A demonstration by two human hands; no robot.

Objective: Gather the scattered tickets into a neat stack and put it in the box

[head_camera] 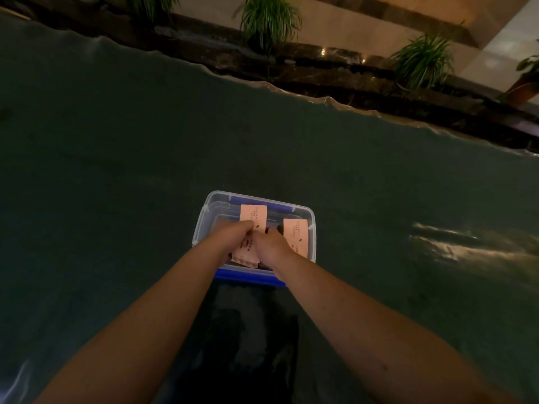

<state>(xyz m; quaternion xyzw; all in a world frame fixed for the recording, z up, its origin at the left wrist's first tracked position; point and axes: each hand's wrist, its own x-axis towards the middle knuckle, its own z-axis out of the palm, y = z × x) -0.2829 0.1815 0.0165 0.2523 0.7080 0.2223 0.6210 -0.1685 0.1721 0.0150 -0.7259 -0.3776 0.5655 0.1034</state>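
A clear plastic box (204, 225) with blue latches sits on the dark green cloth in the lower middle. Inside it, pink tickets (253, 217) stand as a stack between my hands. My left hand (233, 233) pinches the stack's left edge and my right hand (272, 243) grips its right side. Both hands reach into the box from the near side. A second pink ticket (296, 234) lies apart at the box's right side, beside my right hand. The lower part of the stack is partly hidden by my fingers.
The green cloth (116, 170) spreads wide on all sides of the box and ends at a wavy far edge. Behind it runs a dark stone ledge (335, 77) with potted plants (269, 21). A light reflection (443, 243) shows on the cloth to the right.
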